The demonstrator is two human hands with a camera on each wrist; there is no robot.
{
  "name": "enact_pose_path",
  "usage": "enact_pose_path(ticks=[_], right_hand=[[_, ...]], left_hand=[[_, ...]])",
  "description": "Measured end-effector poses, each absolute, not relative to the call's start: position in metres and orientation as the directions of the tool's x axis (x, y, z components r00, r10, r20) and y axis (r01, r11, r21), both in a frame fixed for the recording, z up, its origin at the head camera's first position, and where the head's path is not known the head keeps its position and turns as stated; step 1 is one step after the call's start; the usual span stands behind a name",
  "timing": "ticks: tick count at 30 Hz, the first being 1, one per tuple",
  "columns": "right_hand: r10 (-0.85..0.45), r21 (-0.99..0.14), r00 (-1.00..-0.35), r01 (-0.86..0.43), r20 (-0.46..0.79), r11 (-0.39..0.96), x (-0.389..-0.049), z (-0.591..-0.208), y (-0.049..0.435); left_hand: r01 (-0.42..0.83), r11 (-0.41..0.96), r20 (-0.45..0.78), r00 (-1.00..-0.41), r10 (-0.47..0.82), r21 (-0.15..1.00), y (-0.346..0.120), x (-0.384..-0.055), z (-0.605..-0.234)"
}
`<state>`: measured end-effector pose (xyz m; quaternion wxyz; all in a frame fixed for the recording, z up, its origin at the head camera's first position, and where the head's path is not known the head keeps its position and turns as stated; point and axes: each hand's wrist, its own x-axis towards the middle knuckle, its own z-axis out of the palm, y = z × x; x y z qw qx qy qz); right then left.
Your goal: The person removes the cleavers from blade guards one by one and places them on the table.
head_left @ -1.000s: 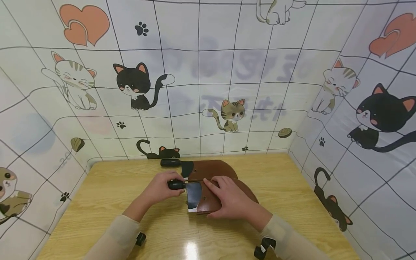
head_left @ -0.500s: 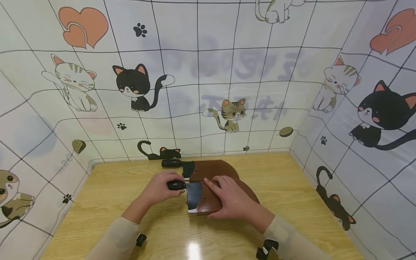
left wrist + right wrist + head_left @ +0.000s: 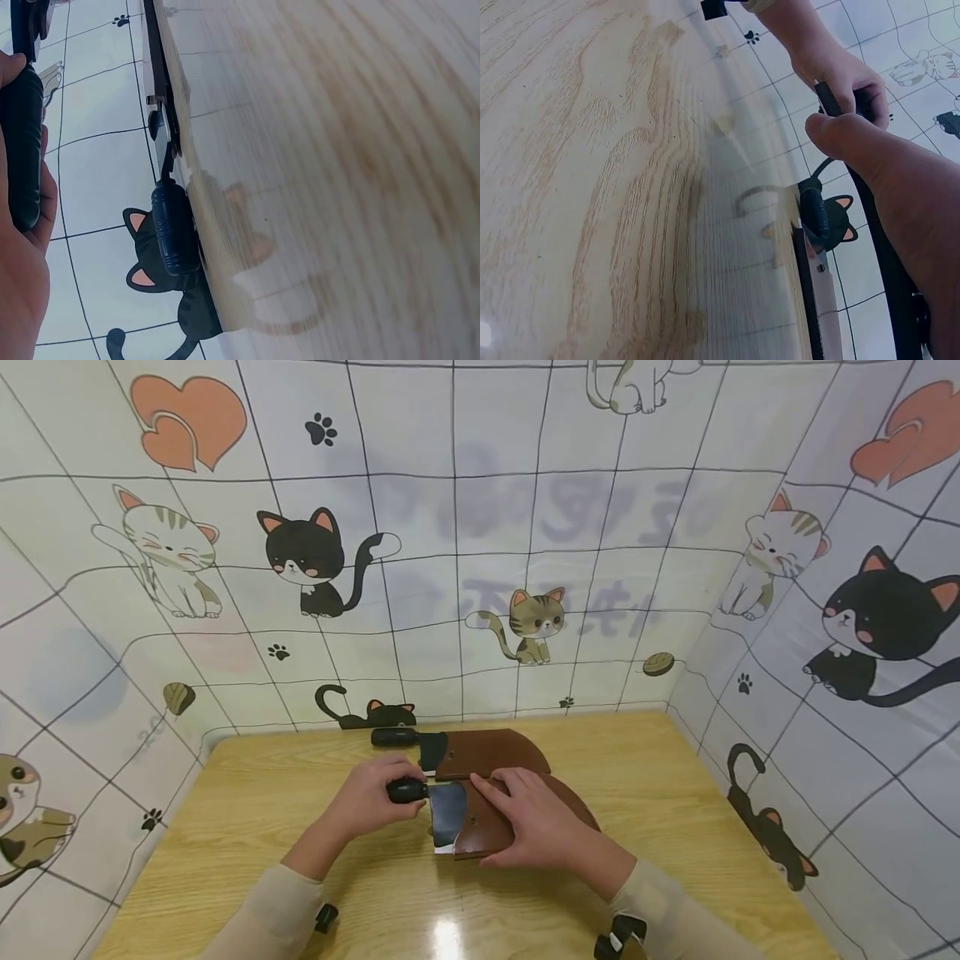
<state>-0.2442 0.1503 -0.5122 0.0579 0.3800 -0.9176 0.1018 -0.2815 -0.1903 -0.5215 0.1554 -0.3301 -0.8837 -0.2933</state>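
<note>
A broad cleaver with a black handle (image 3: 406, 790) sits in a brown leather sheath (image 3: 480, 835), and a dark strip of blade (image 3: 448, 814) shows between the two. Its handle is gripped by my left hand (image 3: 375, 793), with fingers and thumb wrapped round it, as the left wrist view also shows. My right hand (image 3: 543, 827) holds the sheath across its width, the thumb at the near edge; the fingers' undersides are hidden. In both wrist views this cleaver is raised off the table. Behind it lies a second sheathed cleaver (image 3: 495, 753), untouched, its handle (image 3: 176, 229) pointing left.
The wooden table (image 3: 247, 810) ends at the back against a white cloth backdrop (image 3: 420, 527) printed with cats and grid lines. Similar cloth walls rise at left and right. The second cleaver lies near the table's back edge. Black camera mounts hang at both wrists.
</note>
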Motion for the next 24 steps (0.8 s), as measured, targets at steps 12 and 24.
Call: enact_pose_path(ticks=[12,24], right_hand=[[-0.689,-0.143,-0.700,-0.714,0.187,0.686,-0.2421,-0.5110,0.1503],[-0.688,-0.153,-0.702,-0.711,0.183,0.686,-0.2384,-0.5062,0.1482]], left_hand=[[0.675,0.618,0.473,-0.732,0.490,0.404,-0.1910,-0.2777,-0.5201],[0.680,0.601,0.460,-0.731,0.505,0.420,-0.1946,-0.2760,-0.5206]])
